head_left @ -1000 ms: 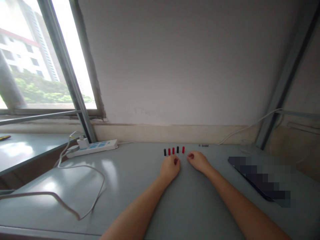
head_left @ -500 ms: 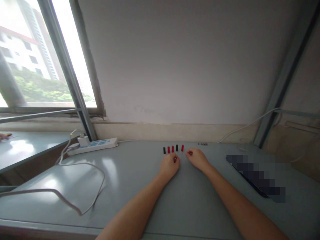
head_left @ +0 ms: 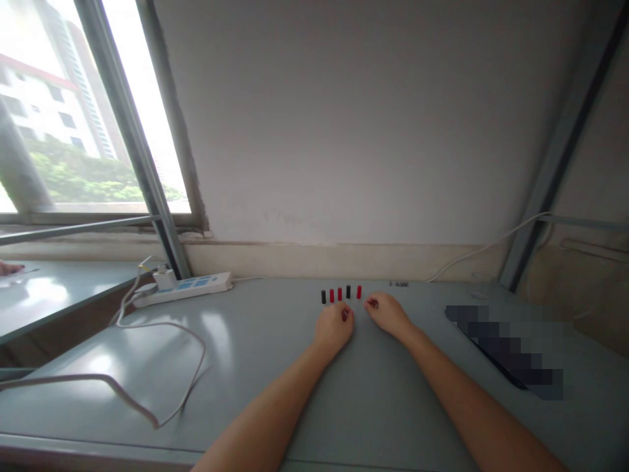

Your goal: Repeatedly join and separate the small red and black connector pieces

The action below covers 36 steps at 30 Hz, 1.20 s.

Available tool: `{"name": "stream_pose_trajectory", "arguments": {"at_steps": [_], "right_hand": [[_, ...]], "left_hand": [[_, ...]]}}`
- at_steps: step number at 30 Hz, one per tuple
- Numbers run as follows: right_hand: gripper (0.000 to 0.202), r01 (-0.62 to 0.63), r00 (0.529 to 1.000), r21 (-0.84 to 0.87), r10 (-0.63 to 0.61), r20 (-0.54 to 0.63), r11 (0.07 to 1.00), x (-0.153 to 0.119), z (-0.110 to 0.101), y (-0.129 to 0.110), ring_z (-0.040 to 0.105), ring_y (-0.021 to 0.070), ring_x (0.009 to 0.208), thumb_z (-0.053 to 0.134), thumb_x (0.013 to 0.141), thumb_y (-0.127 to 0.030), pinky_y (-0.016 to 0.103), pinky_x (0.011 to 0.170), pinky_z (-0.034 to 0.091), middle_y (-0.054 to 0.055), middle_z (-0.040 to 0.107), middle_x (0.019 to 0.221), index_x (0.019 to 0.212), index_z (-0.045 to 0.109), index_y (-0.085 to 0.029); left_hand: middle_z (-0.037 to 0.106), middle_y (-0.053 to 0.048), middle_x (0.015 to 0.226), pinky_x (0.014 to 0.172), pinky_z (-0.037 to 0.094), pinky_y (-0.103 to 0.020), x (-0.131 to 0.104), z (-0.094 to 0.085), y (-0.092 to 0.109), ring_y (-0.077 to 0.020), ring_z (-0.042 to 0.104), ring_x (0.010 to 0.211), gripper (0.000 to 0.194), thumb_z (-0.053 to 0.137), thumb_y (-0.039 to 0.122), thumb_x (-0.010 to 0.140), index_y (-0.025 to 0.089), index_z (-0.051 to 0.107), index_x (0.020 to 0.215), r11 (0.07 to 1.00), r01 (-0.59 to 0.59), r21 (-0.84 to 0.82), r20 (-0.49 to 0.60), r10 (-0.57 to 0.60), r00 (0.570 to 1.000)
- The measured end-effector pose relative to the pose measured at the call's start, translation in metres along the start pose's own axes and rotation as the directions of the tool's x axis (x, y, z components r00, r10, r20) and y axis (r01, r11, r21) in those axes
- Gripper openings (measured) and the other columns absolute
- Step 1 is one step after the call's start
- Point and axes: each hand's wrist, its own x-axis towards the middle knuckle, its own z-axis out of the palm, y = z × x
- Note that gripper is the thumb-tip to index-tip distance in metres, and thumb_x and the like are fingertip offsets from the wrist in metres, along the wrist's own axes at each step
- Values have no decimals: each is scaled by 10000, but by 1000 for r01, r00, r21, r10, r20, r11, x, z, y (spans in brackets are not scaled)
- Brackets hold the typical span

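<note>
Several small red and black cylinders stand in a row on the grey table, among them a black one at the left end, another black one and a red one at the right end. My left hand rests just in front of the row, its fingers curled closed. To the right of the row is my right hand, with thumb and fingers pinched near the rightmost red cylinder. Whether either hand holds anything is too small to make out.
Small dark pieces lie near the wall. A white power strip with a looping cable is on the left. A blurred dark flat object lies at the right. Another person's hand shows at the far left.
The other person's fingers at the far left have shifted slightly to the right. My hands and the cylinders have barely moved.
</note>
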Motion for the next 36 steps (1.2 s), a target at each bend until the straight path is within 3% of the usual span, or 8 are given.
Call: {"name": "stream_pose_trajectory", "arguments": {"at_steps": [5,13,26,32,36], "right_hand": [[224,39,999,-39,-39,0,998,-2,3,3,536,174,953,513,747,-204,271,819,387,91,602,1022,936,629,-165],[363,100,987,1,-99,128,995,-3,15,11,411,214,1162,487,780,-266,356,975,285,121,474,1251,1123,558,-168],[432,20,979,-65,-7,204,998,1,27,5,307,233,1233,325,850,-397,507,991,177,84,384,1331,1252,412,-267],[451,8,980,-90,10,198,996,-1,24,4,304,250,1231,330,846,-387,487,994,191,106,366,1339,1252,419,-213],[406,3,994,-68,5,113,998,0,22,10,383,243,1172,374,830,-312,423,962,277,129,443,1268,1197,476,-172]], "left_hand": [[649,-65,753,616,354,-239,1,0,0,-156,563,698,198,445,210,760,155,635,770,999,48,27,-19,-47,999],[652,-67,766,632,362,-238,0,-2,2,-156,568,718,200,445,210,764,153,636,781,998,57,28,-14,-57,998],[638,-40,697,572,324,-222,-1,-1,1,-129,547,636,196,445,227,771,171,632,756,999,30,31,-30,-29,999],[641,-44,700,573,323,-227,-1,0,1,-136,550,644,197,439,224,768,169,626,739,999,18,29,-47,-17,999],[646,-51,720,584,334,-227,1,0,-1,-139,554,656,185,449,211,756,164,629,753,1000,18,20,-35,-17,999]]}}
